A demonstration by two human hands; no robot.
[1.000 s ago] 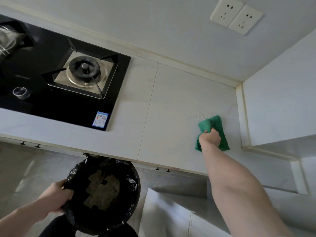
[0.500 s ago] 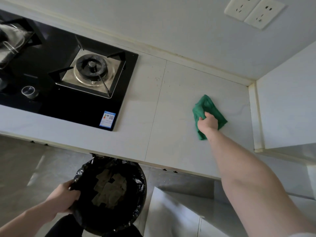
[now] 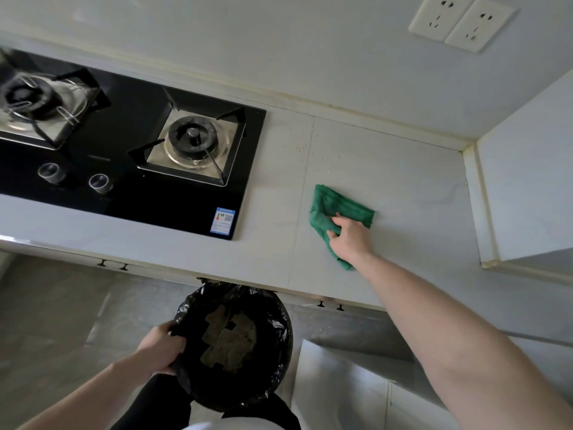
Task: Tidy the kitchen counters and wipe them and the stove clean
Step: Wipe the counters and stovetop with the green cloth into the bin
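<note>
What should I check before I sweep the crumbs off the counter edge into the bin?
1. Cloth flat on the counter under the right hand: ok.
2. Bin held at its rim by the left hand: ok.
3. Bin mouth just under the counter edge: ok.
4. Bin lined up with the cloth: not ok, it sits to the left.
5. Specks near the seam gathered: not ok.
6. Room left in the bin: cannot tell.

Two white wall sockets [image 3: 462, 22] sit side by side high on the wall. A blue energy label [image 3: 222, 220] is stuck flat. Small dark cabinet handles [image 3: 330, 305] show beneath.
</note>
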